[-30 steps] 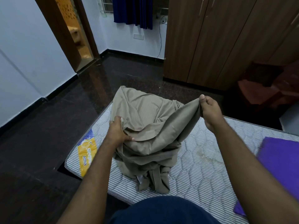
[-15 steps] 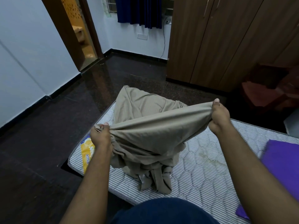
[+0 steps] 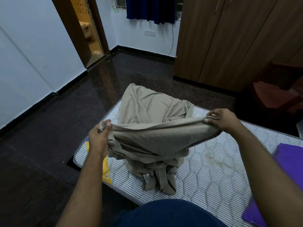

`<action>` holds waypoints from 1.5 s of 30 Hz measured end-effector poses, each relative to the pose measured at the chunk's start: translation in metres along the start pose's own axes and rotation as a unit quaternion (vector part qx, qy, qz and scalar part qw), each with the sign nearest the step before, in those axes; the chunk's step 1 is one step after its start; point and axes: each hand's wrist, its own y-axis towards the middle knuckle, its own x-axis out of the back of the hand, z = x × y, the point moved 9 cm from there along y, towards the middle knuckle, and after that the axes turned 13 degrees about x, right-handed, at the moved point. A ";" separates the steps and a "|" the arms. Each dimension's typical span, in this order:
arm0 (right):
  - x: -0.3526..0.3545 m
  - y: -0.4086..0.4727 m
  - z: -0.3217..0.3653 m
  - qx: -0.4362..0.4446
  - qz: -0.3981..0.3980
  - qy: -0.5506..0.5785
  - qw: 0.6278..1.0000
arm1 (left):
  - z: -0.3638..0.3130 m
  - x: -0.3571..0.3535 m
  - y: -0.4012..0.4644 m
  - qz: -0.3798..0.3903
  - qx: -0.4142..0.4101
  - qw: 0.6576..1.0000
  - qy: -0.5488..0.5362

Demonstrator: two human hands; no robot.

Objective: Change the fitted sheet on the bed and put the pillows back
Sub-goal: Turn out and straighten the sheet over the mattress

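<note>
Two hands hold one edge of a beige sheet (image 3: 152,141) above a bare mattress (image 3: 213,163). Below both hands, the mattress shows a white cover with thin dark stripes and wavy quilting. Its near left corner lies below the left hand and carries a yellow label (image 3: 105,167), partly covered by the left forearm. Beyond the hands lies dark polished floor (image 3: 49,145), and a brown wooden wardrobe (image 3: 229,38) stands beyond the right hand. Far beyond the left hand, a doorway (image 3: 86,28) opens onto a yellow-lit room, with a dark blue curtain (image 3: 150,9) to its right.

Between the hands, the sheet edge runs taut. From this edge the cloth hangs in folds and rests bunched on the mattress, with one peak rising beyond the stretched edge. Below the right forearm, purple fabric (image 3: 290,159) lies on the mattress at the frame edge.

Left hand (image 3: 99,138): fingers curled round a gathered bunch of the sheet edge, thumb on top. Right hand (image 3: 223,120): thumb and fingers pinching the sheet edge, knuckles up.
</note>
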 end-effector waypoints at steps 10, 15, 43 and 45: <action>-0.018 0.007 0.032 0.010 -0.093 0.384 0.919 | 0.018 0.018 0.029 -0.158 0.019 0.984 0.082; -0.024 0.009 0.020 -0.059 -0.184 0.504 0.841 | 0.025 -0.003 0.030 -0.108 0.074 0.990 -0.048; -0.064 0.027 0.017 -0.055 0.076 -0.209 0.974 | 0.052 -0.101 -0.049 0.194 0.051 0.602 0.773; -0.088 0.020 0.004 -0.108 0.100 -0.164 0.975 | 0.075 -0.098 -0.050 0.160 0.061 0.574 0.801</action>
